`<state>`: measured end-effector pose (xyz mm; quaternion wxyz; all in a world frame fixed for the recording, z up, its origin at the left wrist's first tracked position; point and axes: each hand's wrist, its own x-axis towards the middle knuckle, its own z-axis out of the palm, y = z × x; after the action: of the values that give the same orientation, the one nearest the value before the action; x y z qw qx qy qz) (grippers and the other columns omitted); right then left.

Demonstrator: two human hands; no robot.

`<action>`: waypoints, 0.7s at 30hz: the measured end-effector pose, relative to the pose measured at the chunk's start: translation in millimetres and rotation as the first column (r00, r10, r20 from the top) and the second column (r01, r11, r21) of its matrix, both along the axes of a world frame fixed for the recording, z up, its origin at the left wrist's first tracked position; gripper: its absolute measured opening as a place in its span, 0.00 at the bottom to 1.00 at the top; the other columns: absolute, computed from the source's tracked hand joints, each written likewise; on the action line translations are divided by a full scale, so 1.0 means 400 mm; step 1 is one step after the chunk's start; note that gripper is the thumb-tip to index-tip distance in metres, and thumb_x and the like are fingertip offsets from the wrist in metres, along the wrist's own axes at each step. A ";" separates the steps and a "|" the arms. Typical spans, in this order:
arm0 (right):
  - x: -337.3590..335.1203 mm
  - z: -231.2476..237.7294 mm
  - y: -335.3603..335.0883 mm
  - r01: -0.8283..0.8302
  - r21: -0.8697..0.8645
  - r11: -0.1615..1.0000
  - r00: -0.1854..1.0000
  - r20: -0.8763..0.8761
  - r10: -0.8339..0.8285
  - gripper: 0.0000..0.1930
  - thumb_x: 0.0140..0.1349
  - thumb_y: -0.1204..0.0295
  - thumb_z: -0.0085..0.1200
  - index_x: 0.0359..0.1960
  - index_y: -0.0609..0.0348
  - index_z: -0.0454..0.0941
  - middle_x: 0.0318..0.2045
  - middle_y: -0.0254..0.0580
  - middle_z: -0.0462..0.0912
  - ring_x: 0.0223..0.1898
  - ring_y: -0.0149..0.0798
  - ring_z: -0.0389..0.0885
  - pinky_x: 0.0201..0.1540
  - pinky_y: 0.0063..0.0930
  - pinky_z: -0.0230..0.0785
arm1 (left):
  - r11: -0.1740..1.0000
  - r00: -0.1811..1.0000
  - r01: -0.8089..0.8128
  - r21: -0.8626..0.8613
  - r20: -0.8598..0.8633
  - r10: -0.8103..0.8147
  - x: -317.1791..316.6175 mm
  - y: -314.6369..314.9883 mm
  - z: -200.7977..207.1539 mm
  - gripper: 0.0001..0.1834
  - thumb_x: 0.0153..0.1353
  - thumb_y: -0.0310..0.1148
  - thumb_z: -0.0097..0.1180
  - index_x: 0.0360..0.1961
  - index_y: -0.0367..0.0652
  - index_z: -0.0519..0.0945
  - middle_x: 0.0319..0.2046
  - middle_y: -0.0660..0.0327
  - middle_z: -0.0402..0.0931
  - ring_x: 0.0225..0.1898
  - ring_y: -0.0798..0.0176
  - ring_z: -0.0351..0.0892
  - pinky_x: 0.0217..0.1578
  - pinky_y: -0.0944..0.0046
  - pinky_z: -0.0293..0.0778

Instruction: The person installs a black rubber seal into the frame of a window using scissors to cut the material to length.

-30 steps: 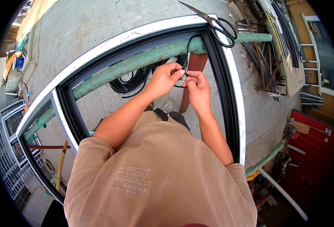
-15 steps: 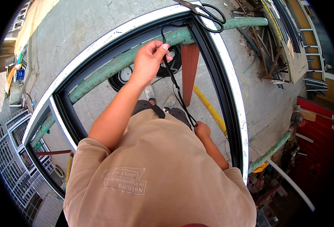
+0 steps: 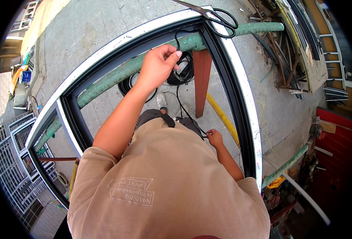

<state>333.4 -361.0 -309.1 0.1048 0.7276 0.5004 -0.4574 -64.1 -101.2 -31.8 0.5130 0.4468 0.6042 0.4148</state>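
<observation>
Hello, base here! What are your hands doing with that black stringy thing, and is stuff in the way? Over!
Left hand: fingers pinching black strip. Right hand holding strip lower down. Scissors on frame corner, clear of both hands.

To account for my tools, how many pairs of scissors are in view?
1: the black-handled scissors lie across the white-faced frame, at its corner toward the top right. Others may be hidden.

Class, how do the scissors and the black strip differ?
The scissors lie across a corner of the white-and-black frame; the black strip is held by the left hand and right hand. The scissors have two looped handles; the black strip is thin and bends. Both show black.
</observation>
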 end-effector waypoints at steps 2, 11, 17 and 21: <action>-0.094 0.028 0.102 0.089 0.109 0.990 0.987 -0.147 -0.073 0.11 0.71 0.63 0.65 0.48 0.53 0.89 0.40 0.45 0.93 0.44 0.47 0.92 0.48 0.43 0.81 | 0.999 0.977 -0.028 0.027 -0.213 0.033 0.000 -0.010 0.014 0.14 0.74 0.36 0.67 0.47 0.33 0.87 0.34 0.57 0.87 0.34 0.65 0.87 0.36 0.61 0.80; -0.403 0.301 0.388 -0.134 0.330 0.934 0.886 -0.382 0.262 0.14 0.71 0.64 0.65 0.53 0.56 0.87 0.44 0.47 0.91 0.47 0.51 0.90 0.51 0.44 0.80 | 0.924 0.520 0.105 0.368 -0.812 0.264 -0.067 -0.020 0.042 0.07 0.69 0.34 0.67 0.45 0.46 0.89 0.39 0.59 0.86 0.37 0.43 0.88 0.39 0.46 0.84; -0.622 0.529 0.497 -0.060 0.526 0.849 0.794 -0.489 0.360 0.24 0.70 0.59 0.66 0.62 0.59 0.81 0.58 0.52 0.86 0.59 0.57 0.85 0.59 0.49 0.77 | 0.915 0.521 0.134 0.380 -0.813 0.261 -0.077 -0.024 0.030 0.06 0.69 0.32 0.67 0.45 0.46 0.89 0.38 0.58 0.85 0.36 0.44 0.88 0.38 0.47 0.84; -0.748 0.568 0.544 0.022 0.572 0.820 0.766 -0.537 0.355 0.22 0.69 0.60 0.65 0.57 0.62 0.82 0.54 0.56 0.87 0.57 0.61 0.86 0.57 0.53 0.78 | 0.914 0.574 0.138 0.381 -0.783 0.239 -0.053 -0.024 0.027 0.07 0.67 0.31 0.68 0.45 0.44 0.88 0.39 0.56 0.85 0.37 0.43 0.88 0.38 0.46 0.84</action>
<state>34.0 -143.5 -81.9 -0.2362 0.4841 0.6807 -0.4965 -85.5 -110.7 -21.1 0.0608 0.6643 0.6857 0.2913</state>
